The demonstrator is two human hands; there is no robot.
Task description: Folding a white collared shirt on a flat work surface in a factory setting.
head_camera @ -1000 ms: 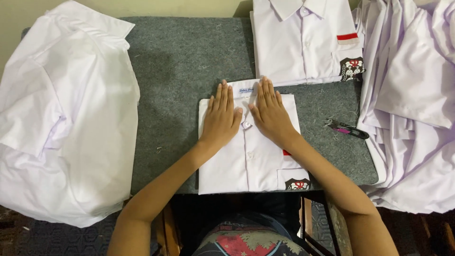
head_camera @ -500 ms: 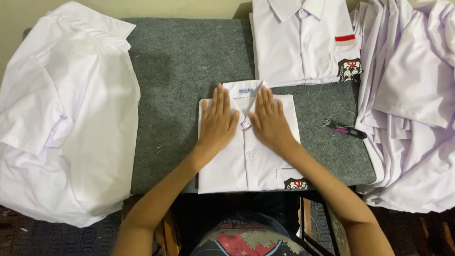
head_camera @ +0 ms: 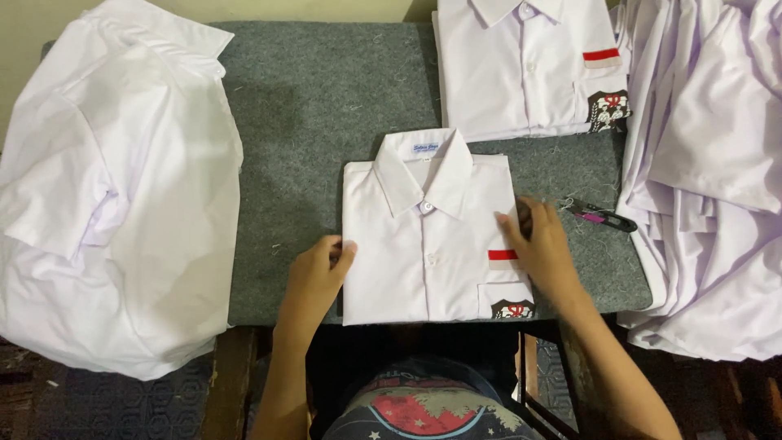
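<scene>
Both hands sit at the side edges of a folded shirt [head_camera: 428,244]. Left hand [head_camera: 316,277] at its left edge, fingers curled, tips touching the fabric edge; whether it pinches the cloth cannot be told. Right hand [head_camera: 542,248] lies on the right edge, fingers loosely spread, covering part of the pocket side beside a small red stripe.

Shirt: white, buttoned, collar up and away from the person, crest patch on the lower right corner. It lies flat near the front edge of the grey-felt desk [head_camera: 326,122].

Second folded shirt [head_camera: 525,65] at the far edge of the desk, apart from the first, same red stripe and crest. Small clippers [head_camera: 599,217] with a purple handle lie on the felt just right of the right hand. Loose white shirts heaped left [head_camera: 114,195] and stacked right [head_camera: 709,171], both overhanging the desk.
</scene>
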